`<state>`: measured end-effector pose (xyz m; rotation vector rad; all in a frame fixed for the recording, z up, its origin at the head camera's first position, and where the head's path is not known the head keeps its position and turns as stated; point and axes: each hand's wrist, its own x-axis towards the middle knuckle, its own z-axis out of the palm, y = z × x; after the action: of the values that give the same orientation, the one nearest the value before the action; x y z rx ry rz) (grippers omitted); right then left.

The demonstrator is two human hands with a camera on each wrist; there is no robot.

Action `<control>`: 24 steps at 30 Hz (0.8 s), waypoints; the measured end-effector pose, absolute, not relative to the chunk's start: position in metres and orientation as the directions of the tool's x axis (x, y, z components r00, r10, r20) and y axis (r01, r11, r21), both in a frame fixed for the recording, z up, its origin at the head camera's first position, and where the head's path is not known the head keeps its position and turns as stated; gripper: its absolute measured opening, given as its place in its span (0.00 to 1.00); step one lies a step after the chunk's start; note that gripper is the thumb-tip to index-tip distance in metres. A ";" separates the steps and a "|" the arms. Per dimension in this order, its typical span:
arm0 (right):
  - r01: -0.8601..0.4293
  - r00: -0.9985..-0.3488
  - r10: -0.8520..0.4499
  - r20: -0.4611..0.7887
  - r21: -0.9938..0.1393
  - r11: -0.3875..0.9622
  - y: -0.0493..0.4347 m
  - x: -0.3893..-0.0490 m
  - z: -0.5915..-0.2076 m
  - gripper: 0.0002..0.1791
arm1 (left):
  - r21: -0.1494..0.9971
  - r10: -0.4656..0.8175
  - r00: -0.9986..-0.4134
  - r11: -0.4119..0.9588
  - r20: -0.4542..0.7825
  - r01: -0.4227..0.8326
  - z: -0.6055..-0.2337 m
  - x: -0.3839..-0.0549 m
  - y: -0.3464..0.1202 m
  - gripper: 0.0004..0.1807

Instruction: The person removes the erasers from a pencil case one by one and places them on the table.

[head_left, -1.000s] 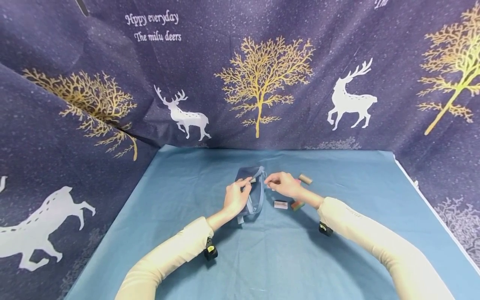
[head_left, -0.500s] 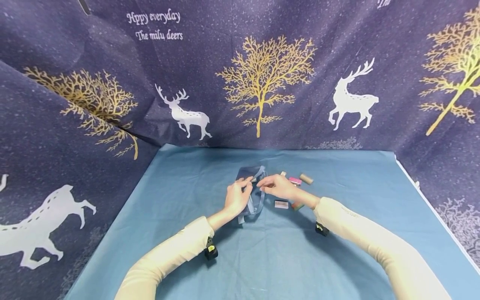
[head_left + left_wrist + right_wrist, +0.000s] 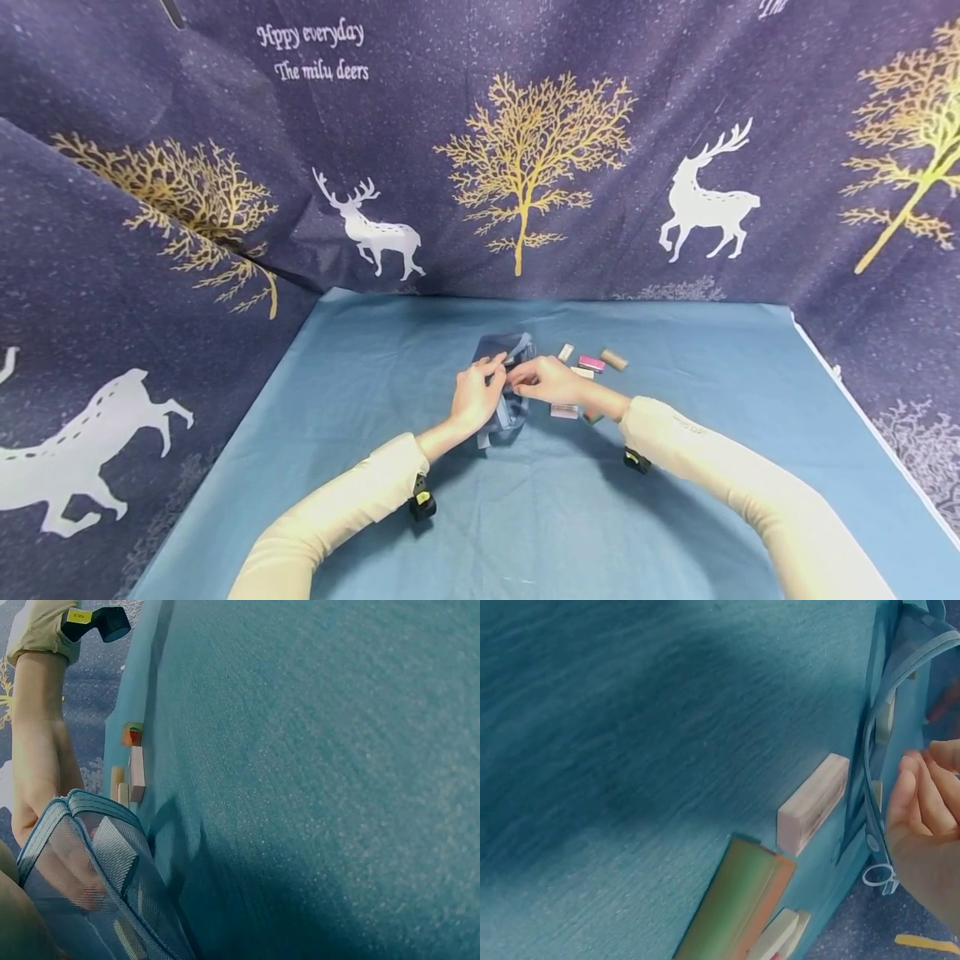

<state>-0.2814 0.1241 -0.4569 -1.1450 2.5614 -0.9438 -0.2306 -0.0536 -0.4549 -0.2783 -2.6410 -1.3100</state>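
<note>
A see-through blue mesh pouch point(image 3: 493, 343) with a zip edge lies on the cloth in the head view. My left hand point(image 3: 474, 398) grips its near-left rim, thumb and fingers at the opening. From the right, my right hand point(image 3: 551, 381) reaches in; in the left wrist view its fingers show blurred through the mesh. The right wrist view has the right fingers point(image 3: 922, 787) bunched together inside the opening; whether they pinch anything I cannot tell. A pale block point(image 3: 114, 851) sits inside the pouch, seen through its wall.
Right of the pouch lie several small eraser-like blocks: a pale one point(image 3: 564, 411), a green-orange one point(image 3: 592, 415), a pink one point(image 3: 592, 363), a brown one point(image 3: 615, 359) and a cream one point(image 3: 566, 352). A patterned curtain point(image 3: 450, 167) hangs behind the blue cloth.
My right hand has moved left from beside the pouch's zip edge into its opening, uncovering the pink and cream blocks. The left hand keeps its hold on the rim.
</note>
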 end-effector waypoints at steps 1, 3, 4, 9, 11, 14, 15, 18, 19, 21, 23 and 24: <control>-0.611 -0.680 -0.728 0.085 -0.615 0.499 0.123 -0.282 -0.457 0.14 | 0.757 0.081 -0.965 0.604 0.251 0.248 -0.455 -0.230 -0.053 0.20; -0.612 -0.665 -0.744 0.072 -0.623 0.487 0.121 -0.282 -0.457 0.13 | 0.756 0.083 -0.963 0.604 0.255 0.252 -0.455 -0.230 -0.053 0.20; -0.610 -0.655 -0.753 0.064 -0.633 0.477 0.120 -0.282 -0.457 0.12 | 0.760 0.087 -0.964 0.600 0.250 0.251 -0.455 -0.230 -0.053 0.20; -0.585 -0.629 -0.777 0.022 -0.672 0.455 0.114 -0.281 -0.453 0.10 | 0.787 0.117 -0.971 0.569 0.210 0.239 -0.457 -0.230 -0.054 0.20; -0.582 -0.628 -0.778 0.012 -0.670 0.460 0.112 -0.280 -0.453 0.09 | 0.789 0.120 -0.969 0.563 0.215 0.245 -0.456 -0.229 -0.054 0.21; -0.572 -0.634 -0.773 -0.010 -0.666 0.478 0.110 -0.281 -0.454 0.09 | 0.788 0.120 -0.964 0.557 0.235 0.262 -0.456 -0.229 -0.054 0.20; -0.567 -0.638 -0.770 -0.020 -0.664 0.487 0.109 -0.281 -0.455 0.10 | 0.790 0.120 -0.964 0.554 0.238 0.264 -0.456 -0.229 -0.054 0.20; -0.553 -0.642 -0.766 -0.048 -0.663 0.505 0.107 -0.282 -0.456 0.11 | 0.796 0.123 -0.964 0.545 0.236 0.264 -0.457 -0.229 -0.054 0.20; -0.552 -0.641 -0.766 -0.055 -0.659 0.510 0.106 -0.282 -0.457 0.11 | 0.797 0.125 -0.964 0.543 0.234 0.264 -0.457 -0.229 -0.053 0.20; -0.553 -0.640 -0.766 -0.064 -0.654 0.517 0.103 -0.282 -0.457 0.11 | 0.800 0.126 -0.963 0.535 0.240 0.270 -0.458 -0.228 -0.053 0.19; -0.565 -0.637 -0.768 -0.064 -0.640 0.521 0.101 -0.283 -0.457 0.10 | 0.798 0.114 -0.959 0.534 0.259 0.279 -0.456 -0.226 -0.052 0.19; -0.570 -0.637 -0.768 -0.065 -0.631 0.526 0.100 -0.283 -0.457 0.10 | 0.800 0.109 -0.959 0.531 0.263 0.280 -0.452 -0.223 -0.051 0.19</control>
<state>-0.2830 0.0997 -0.4569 -1.1091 2.4334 -0.8260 -0.2231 -0.0509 -0.4519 -0.3320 -2.5867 -1.4007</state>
